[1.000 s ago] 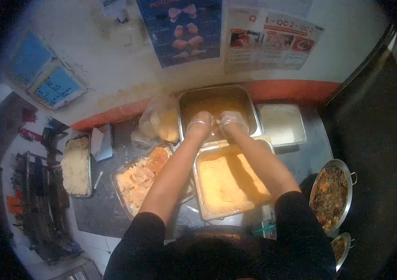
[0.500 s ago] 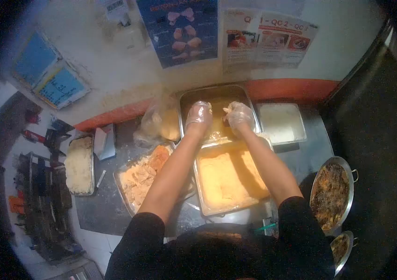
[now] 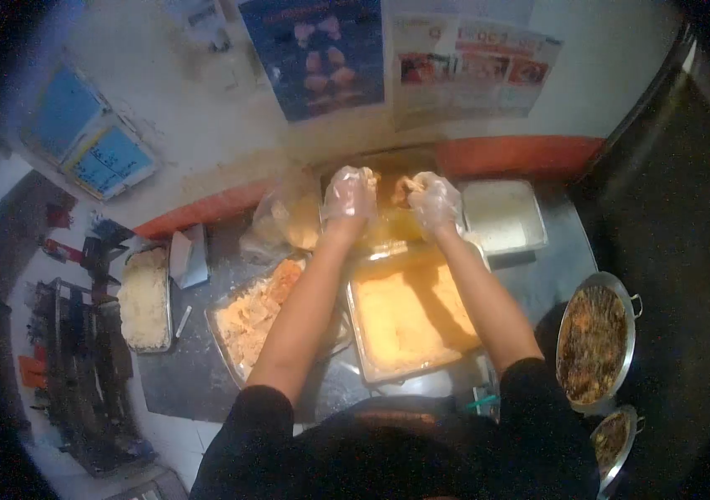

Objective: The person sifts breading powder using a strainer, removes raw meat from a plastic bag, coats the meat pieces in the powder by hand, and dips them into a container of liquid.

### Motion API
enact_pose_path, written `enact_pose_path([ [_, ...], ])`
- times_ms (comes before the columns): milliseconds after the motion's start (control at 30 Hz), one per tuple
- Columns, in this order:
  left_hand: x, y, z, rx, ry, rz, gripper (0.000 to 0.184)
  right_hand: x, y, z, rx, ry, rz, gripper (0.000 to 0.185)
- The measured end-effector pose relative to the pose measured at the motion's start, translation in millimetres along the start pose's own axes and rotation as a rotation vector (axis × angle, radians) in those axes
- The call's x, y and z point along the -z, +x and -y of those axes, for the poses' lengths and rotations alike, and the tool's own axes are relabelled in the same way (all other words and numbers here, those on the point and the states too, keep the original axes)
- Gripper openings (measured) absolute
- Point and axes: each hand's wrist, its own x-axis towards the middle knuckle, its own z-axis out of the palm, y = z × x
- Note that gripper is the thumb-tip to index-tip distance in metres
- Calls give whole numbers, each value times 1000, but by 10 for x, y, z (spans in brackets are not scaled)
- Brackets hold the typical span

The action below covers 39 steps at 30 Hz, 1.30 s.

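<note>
Both hands wear clear plastic gloves and are raised over a deep metal pan [image 3: 396,232] of yellowish-brown liquid at the back of the table. My left hand [image 3: 350,197] is closed on a pale piece of food [image 3: 369,176] that shows at its fingertips. A brownish piece of food [image 3: 405,190] sticks out of my right hand [image 3: 434,202], whose fingers are curled round it. In front of the pan lies a tray of yellow powder [image 3: 409,321], under my forearms. Left of it, a tray [image 3: 256,312] holds pale and orange breaded pieces, partly hidden by my left forearm.
A pale tray [image 3: 502,218] stands right of the pan, a plastic bag [image 3: 284,221] left of it. At far left are a white-filled tray [image 3: 145,298] and a marker [image 3: 182,322]. Two round pans [image 3: 595,343] [image 3: 613,446] stand low at right. Posters [image 3: 318,58] hang on the wall.
Both hands have risen out of the deep pan and moved slightly apart. Food pieces now show at the fingertips of each hand.
</note>
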Motion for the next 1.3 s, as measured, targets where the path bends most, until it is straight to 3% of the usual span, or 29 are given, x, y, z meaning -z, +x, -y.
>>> enact_pose_path([
  [33, 26, -23, -47, -82, 280, 89, 19, -114, -24, -145, 13, -71, 44, 19],
  [67, 18, -42, -72, -74, 272, 108, 19, -161, -50, -209, 29, -140, 88, 20],
  [133, -24, -80, -107, 186, 51, 88, 21, -108, -110, -273, 37, -92, 87, 19],
  [167, -10, -126, -139, 122, 170, -41, 20, 48, -153, -187, -44, -3, 131, 17],
  [200, 38, -266, -187, 139, 166, -7, 20, 128, -238, -208, -139, 86, 176, 16],
  [233, 135, -397, -271, 138, -56, -11, 16, 75, -270, -515, 82, 248, 59, 17],
  [267, 275, -483, -397, 137, -278, -23, 13, 208, -339, -611, 65, 241, 69, 17],
  [333, 386, -577, -746, 132, -273, -61, 14, 611, -562, -526, 119, 153, 96, 21],
  [400, 272, -729, -782, -258, -158, -11, 15, 948, -781, -272, -19, 33, 211, 23],
  [433, 186, -814, -849, -254, -157, -11, 15, 1038, -837, -215, -144, -85, 316, 25],
  [467, 76, -907, -933, -252, -157, 26, 16, 1047, -862, -273, -144, -86, 320, 25],
  [533, -161, -1033, -999, -250, -155, 63, 17, 1029, -917, -512, -108, -390, 482, 25],
  [600, -416, -1150, -941, 156, -225, 621, 22, 961, -1061, -939, -196, -218, 474, 25],
  [633, -489, -1202, -845, 16, -230, 647, 29, 866, -1110, -1280, -49, -194, 278, 24],
  [667, -676, -1323, -616, 14, -227, 648, 29, 826, -1151, -1456, 94, -167, 81, 25],
  [700, -915, -1472, -318, -107, -205, 504, 31, 912, -1180, -1353, 90, -162, 76, 25],
  [733, -1022, -1548, -150, -227, -184, 364, 32, 1065, -1223, -1109, -45, -208, 262, 25],
  [767, -959, -1513, -152, -235, -181, 375, 32, 1133, -1295, -967, -181, -249, 449, 26],
  [800, -856, -1460, -203, -109, 59, 721, 31, 1109, -1396, -945, -193, -242, 445, 26],
  [833, -801, -1433, -245, 23, 310, 1053, 30, 1083, -1488, -924, -159, -479, 762, 30],
  [867, -855, -1531, -210, 15, 316, 1058, 30, 1069, -1573, -915, -117, -716, 1079, 35],
  [933, -980, -1704, -135, -1, 361, 903, 24, 805, -1773, -1215, -80, -707, 1082, 39],
  [1000, -1041, -1701, -114, 39, 347, 910, 25, 691, -1838, -1323, -46, -702, 1099, 43],
  [1067, -1055, -1717, -99, 82, 331, 928, 27, 522, -1846, -1435, 276, -669, 1271, 42],
  [1100, -1052, -1682, -85, 127, 291, 1061, 28, 386, -1848, -1542, 450, -681, 1367, 41],
  [1133, -1031, -1644, -92, 172, 251, 1190, 29, 313, -1857, -1569, 449, -680, 1364, 41],
  [1233, -947, -1643, -147, 194, 173, 1235, 33, 243, -1858, -1602, 452, -707, 1349, 36],
  [1267, -923, -1666, -134, 194, 174, 1239, 33, 339, -1814, -1512, 426, -661, 1353, 35],
  [1300, -887, -1692, -108, 174, 91, 1085, 31, 423, -1792, -1450, 409, -635, 1357, 35],
])
